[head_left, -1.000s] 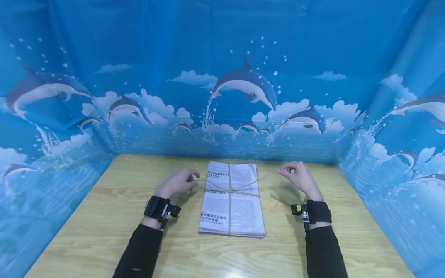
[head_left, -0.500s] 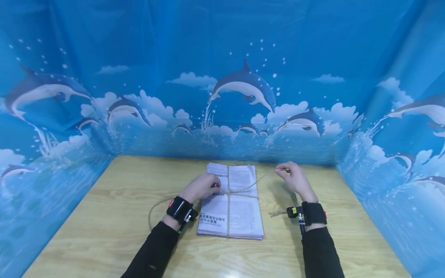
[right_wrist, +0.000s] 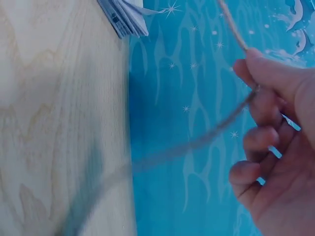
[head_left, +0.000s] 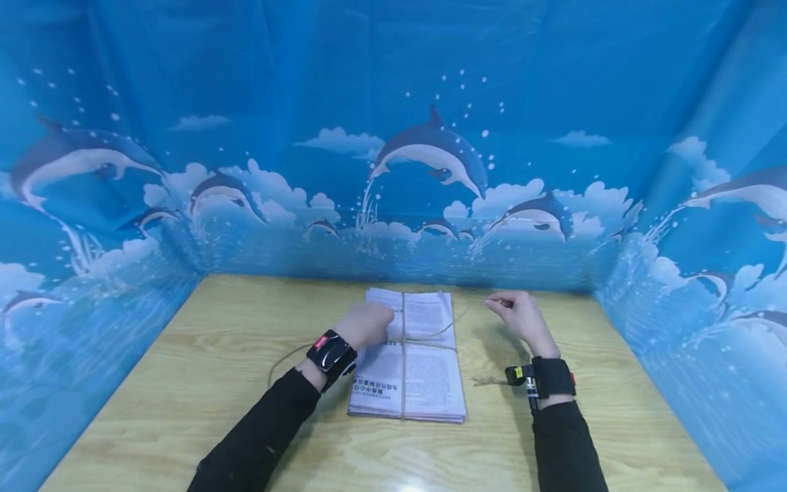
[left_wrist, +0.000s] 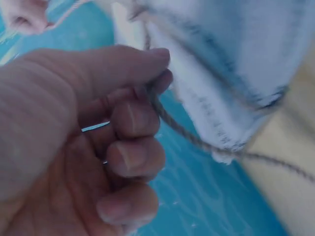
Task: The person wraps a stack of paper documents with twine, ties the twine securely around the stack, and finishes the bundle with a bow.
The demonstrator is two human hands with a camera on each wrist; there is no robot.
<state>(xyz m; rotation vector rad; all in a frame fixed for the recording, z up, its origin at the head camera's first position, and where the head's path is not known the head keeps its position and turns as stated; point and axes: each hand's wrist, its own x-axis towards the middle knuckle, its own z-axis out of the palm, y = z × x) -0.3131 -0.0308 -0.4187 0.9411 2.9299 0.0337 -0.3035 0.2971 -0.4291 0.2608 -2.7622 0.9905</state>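
A stack of folded newspapers (head_left: 433, 389) lies on the table, with thin twine (head_left: 403, 386) crossing it lengthwise and sideways. Over the stack's left half is my left hand (head_left: 364, 324). Its thumb and forefinger pinch one length of the twine (left_wrist: 184, 132), whose tail runs off across the table. To the right of the stack, my right hand (head_left: 521, 320) holds the other length of twine (right_wrist: 162, 156) between thumb and fingertips, raised over the table. From there the twine slants back to the crossing at the stack's middle, while a loose tail hangs below the hand.
The wooden table (head_left: 233, 321) reaches back to a blue dolphin-print sheet (head_left: 295, 171) that walls in the far side and both flanks. A black camera strap (head_left: 553, 377) sits on the right wrist, another (head_left: 332, 354) on the left.
My left hand has moved right, from beside the stack to over its left half, and turned knuckles up; a curve of twine now trails behind it. My right hand has barely shifted.
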